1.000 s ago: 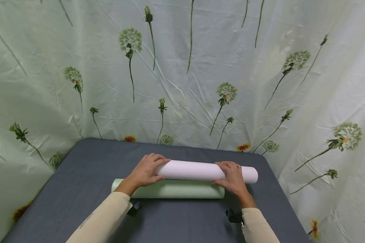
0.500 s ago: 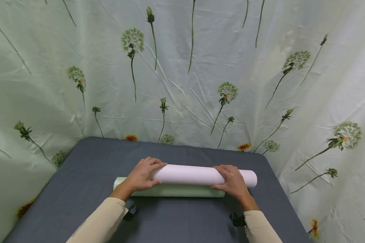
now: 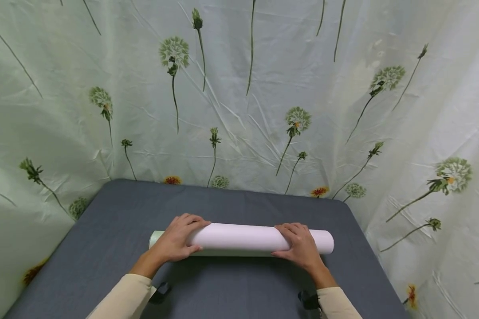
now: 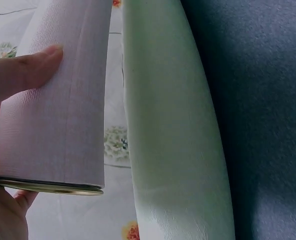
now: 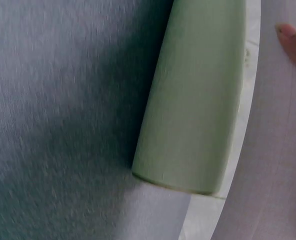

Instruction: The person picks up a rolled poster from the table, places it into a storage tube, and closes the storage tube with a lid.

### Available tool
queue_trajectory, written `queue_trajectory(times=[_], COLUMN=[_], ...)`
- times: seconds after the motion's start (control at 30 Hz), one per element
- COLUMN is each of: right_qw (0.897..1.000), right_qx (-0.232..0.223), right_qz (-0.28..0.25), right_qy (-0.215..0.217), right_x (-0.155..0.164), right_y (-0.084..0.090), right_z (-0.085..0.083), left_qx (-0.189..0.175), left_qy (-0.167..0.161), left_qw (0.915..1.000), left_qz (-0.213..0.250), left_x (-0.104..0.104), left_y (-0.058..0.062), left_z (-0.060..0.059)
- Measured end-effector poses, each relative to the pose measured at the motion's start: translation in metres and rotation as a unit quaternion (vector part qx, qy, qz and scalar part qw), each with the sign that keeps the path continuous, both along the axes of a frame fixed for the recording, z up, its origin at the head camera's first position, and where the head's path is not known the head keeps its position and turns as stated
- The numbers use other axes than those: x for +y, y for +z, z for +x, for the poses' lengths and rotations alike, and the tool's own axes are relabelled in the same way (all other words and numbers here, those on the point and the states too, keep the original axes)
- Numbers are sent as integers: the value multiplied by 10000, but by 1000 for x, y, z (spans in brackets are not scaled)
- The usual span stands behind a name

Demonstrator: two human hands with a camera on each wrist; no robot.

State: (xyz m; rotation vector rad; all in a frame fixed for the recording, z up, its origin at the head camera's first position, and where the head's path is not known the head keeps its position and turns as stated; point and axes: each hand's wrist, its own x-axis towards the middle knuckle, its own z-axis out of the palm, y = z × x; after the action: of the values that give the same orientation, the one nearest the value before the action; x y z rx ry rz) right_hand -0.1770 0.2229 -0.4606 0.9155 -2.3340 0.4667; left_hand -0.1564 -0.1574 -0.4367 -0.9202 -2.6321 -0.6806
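Two rolls: pale pink roll [image 3: 243, 237] above, pale green roll [image 3: 156, 238] under and nearer the person; both on grey table [image 3: 115, 208].
Axis: both run left to right, parallel, ends facing the table's sides.
Left hand [image 3: 175, 241]: fingers curled over the pink roll's left end, thumb on the near side, gripping.
Right hand [image 3: 299, 246]: fingers wrapped over the pink roll near its right end.
Head view: green roll nearly hidden, only its left end shows.
Wrist views: green roll plain alongside; left wrist shows the pink roll's dark-rimmed end; right shows one fingertip only.
Backdrop: one flower-print sheet [image 3: 263, 88].
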Motion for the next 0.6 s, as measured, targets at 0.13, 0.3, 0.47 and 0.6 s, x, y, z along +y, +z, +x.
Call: queue_trajectory(times=[0.13, 0.3, 0.47, 0.6], right_qw=[9999, 9996, 9992, 9992], right_qx=[75, 72, 57, 122], right_qz=[-7, -37, -148, -215], right_qy=[-115, -281, -357, -309], right_x=[-9, -23, -36, -45], right_y=[-1, -4, -11, -19], right_z=[8, 18, 28, 36], left_qx=[112, 149, 151, 371], left_qy=[39, 119, 154, 146], left_qw=[9999, 9998, 9997, 9992], left_qz=[-9, 69, 74, 93], left_x=[-7, -18, -29, -37], left_y=[-2, -6, -11, -18], left_z=[6, 13, 23, 34])
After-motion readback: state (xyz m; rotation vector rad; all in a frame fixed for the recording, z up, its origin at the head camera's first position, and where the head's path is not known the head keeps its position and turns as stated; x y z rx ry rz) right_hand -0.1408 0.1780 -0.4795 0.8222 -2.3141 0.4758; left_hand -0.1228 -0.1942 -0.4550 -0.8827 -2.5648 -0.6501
